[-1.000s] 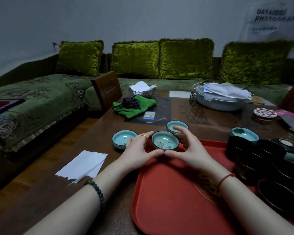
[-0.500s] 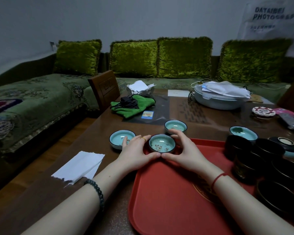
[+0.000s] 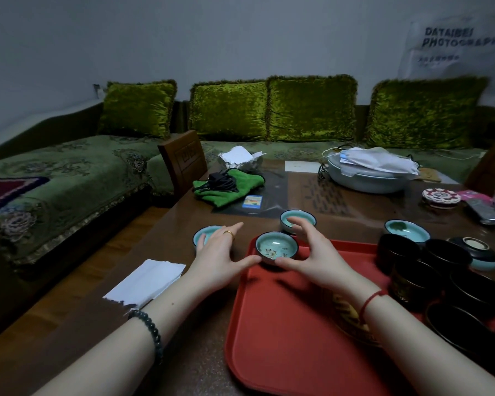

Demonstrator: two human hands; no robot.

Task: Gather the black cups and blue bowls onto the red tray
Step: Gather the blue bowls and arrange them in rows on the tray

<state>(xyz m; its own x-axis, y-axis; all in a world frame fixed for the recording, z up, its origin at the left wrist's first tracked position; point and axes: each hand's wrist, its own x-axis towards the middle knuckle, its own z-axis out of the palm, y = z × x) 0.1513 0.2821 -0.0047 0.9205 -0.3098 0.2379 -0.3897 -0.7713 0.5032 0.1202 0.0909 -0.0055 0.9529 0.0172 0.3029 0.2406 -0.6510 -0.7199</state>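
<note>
Head view. Flanking flowered blue bowl [image 3: 276, 248], set just inside red tray [image 3: 283, 324] far-left corner. Left hand [image 3: 216, 252] spread wide, thumb touching; right hand [image 3: 315, 254] loosely cupped, not clamping. Tucked by rim, probably sparing tray middle. Black cups [image 3: 443, 257] crowding tray right side. Other blue bowls [image 3: 407, 228] off tray, past far and left edges.

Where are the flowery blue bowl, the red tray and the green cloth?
flowery blue bowl [image 3: 276, 248], head view, on its painted inside bottom.
red tray [image 3: 283, 324], head view, on its bare floor.
green cloth [image 3: 242, 182], head view, on its bare right part.
</note>
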